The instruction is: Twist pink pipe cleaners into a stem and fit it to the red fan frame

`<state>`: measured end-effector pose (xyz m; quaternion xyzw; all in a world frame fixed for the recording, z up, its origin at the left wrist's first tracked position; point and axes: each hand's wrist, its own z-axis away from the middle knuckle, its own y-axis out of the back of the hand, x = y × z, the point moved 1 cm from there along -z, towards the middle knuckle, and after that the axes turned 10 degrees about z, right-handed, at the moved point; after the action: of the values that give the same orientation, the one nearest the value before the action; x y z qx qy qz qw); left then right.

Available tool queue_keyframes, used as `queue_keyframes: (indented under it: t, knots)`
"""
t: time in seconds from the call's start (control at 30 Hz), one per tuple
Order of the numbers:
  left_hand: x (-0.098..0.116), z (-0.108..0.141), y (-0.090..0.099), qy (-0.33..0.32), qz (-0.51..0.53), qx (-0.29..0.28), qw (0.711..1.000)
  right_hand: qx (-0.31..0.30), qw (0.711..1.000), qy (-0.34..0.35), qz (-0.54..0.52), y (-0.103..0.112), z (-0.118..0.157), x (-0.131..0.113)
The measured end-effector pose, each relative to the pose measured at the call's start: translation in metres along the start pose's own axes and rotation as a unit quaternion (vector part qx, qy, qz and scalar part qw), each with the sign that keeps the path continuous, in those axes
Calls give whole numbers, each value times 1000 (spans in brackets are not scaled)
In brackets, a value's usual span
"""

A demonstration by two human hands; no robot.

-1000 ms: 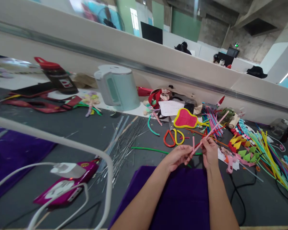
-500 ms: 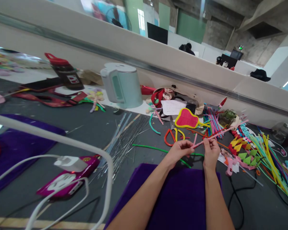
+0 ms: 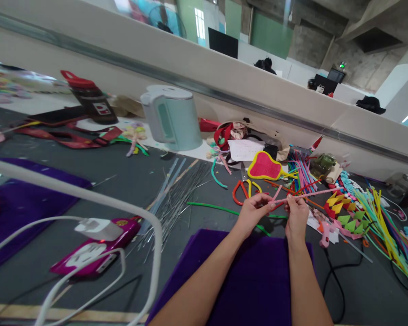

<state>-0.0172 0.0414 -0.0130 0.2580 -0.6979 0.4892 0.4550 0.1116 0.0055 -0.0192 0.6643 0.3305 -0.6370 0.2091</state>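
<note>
A fuzzy pink pipe cleaner [image 3: 318,193] runs between my two hands, above the far edge of a purple cloth [image 3: 258,276]. My left hand [image 3: 255,212] pinches it near its left end, where a short piece sticks up at an angle. My right hand [image 3: 297,216] pinches it farther along, and the long free end points off to the right. Beneath my hands a green pipe cleaner [image 3: 221,208] lies on the table. Scissors with orange and yellow handles [image 3: 240,192] rest just beyond my left hand.
Thin metal wires [image 3: 180,199] lie left of the cloth. A pink glue gun [image 3: 325,233], a paper-like crown [image 3: 350,219] and bundled pipe cleaners [image 3: 384,231] are at right. A kettle [image 3: 182,120] stands behind. A white cable [image 3: 154,253] arcs over a magenta power bank [image 3: 91,256].
The pink pipe cleaner's long end has dipped from slanting upward to nearly level. My right hand has shifted slightly left; both hands keep their pinch.
</note>
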Motion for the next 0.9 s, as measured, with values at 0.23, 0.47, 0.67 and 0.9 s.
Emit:
queue_keyframes:
  t: [0.23,0.47,0.67,0.9]
  knots:
    - [0,-3,5,-43,-77,-29,996,-2,1000,0,11,1,0,-2]
    - [0,-3,4,-79,-108,-28,991,2,999,9,32,1,-1,-2]
    - [4,-2,2,-132,-156,-36,978,10,999,23,45,2,-2,-1]
    - [0,-1,2,-91,-142,-17,985,-43,997,52,44,3,-2,-7]
